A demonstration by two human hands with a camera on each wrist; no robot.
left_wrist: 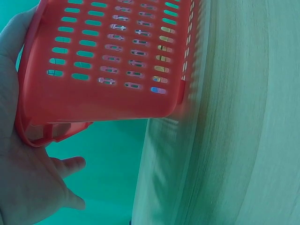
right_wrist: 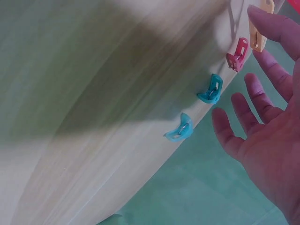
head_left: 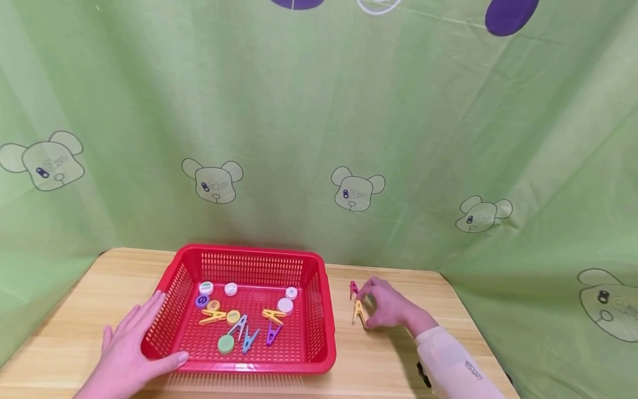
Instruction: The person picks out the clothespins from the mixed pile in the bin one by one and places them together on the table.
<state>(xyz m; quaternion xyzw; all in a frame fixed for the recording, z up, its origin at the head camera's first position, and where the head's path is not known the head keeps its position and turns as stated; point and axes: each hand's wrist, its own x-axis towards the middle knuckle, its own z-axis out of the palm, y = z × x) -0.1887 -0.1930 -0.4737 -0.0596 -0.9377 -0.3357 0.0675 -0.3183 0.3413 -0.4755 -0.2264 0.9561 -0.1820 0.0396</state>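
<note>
On the table right of the basket, my right hand pinches a yellow clothespin between thumb and index finger. The right wrist view shows this yellow clothespin at the fingertips, other fingers spread loosely. Beside it lie a pink clothespin, a teal clothespin and a light blue clothespin; in the head view my hand mostly hides the blue ones. My left hand rests at the near left corner of the red basket, fingers straight along the rim, thumb over the front edge.
Inside the basket lie several bottle caps, among them a green cap and a white cap. Yellow, blue and purple clothespins lie there too. A green curtain hangs behind the wooden table.
</note>
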